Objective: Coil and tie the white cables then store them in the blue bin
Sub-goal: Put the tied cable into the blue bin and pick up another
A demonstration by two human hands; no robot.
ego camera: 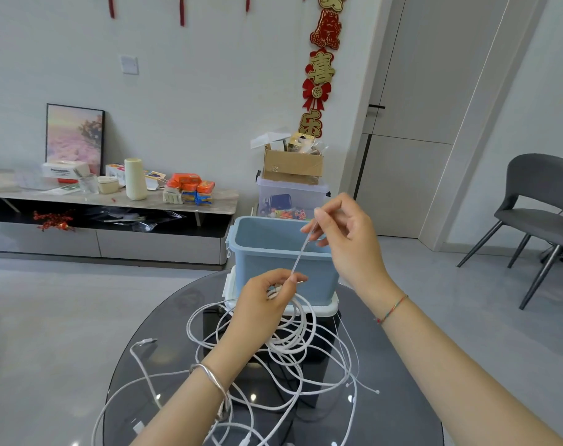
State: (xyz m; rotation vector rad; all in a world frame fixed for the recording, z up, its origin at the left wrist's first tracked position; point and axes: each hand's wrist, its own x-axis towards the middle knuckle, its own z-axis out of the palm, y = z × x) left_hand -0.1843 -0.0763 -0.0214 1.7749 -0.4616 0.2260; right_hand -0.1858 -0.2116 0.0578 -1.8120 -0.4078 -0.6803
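Fingertips of the left hand are closed, thumb and index pinching the low end of a thin white strand. The other fingers curl over a coil of cable that hangs under the palm. On the right hand, thumb and index pinch the strand's upper end, and the remaining fingers are loosely bent and hold nothing. The strand runs taut between both hands in front of the blue bin; I cannot tell whether it is a cable end or a separate tie. The rest of the white cables lie in loose tangled loops on the round glass table, near the person, with plug ends sticking out. The bin stands at the far edge on a white lid, and from here I see nothing in it. My handling read: the cables are light, limp and springy, with a smooth jacket that probably slips, so the loops will try to open. I'd hold across all the turns at one spot, keep them pinched flat, and wrap the strand tight right beside the fingers. I would not pull on the plug ends.
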